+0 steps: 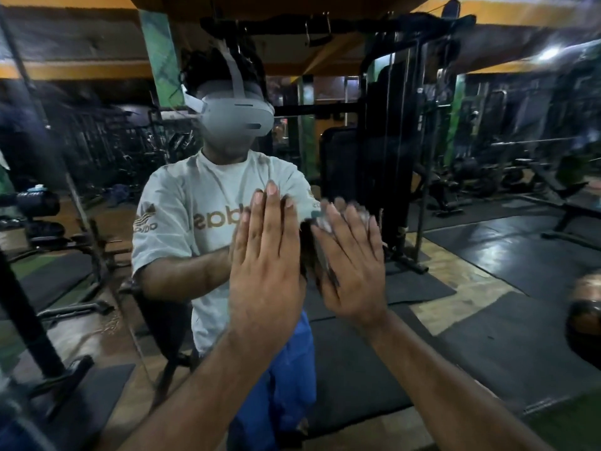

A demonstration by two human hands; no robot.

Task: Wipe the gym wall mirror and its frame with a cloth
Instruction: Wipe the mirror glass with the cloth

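Note:
The wall mirror [487, 255] fills nearly the whole view and reflects me and the gym behind. My left hand [266, 255] lies flat against the glass at the centre, fingers straight and together, holding nothing. Just to its right, my right hand [353, 265] presses a pale grey cloth [320, 222] flat against the glass. The cloth shows only past the fingertips and at the thumb side; the hand hides the rest. I cannot make out the mirror's frame.
The reflection shows a black cable machine [390, 141], weight benches [553, 190] and dark rubber floor mats [520, 265]. A blurred round brown object [585, 307] sits at the right edge. A black rack post [29, 320] stands at the left.

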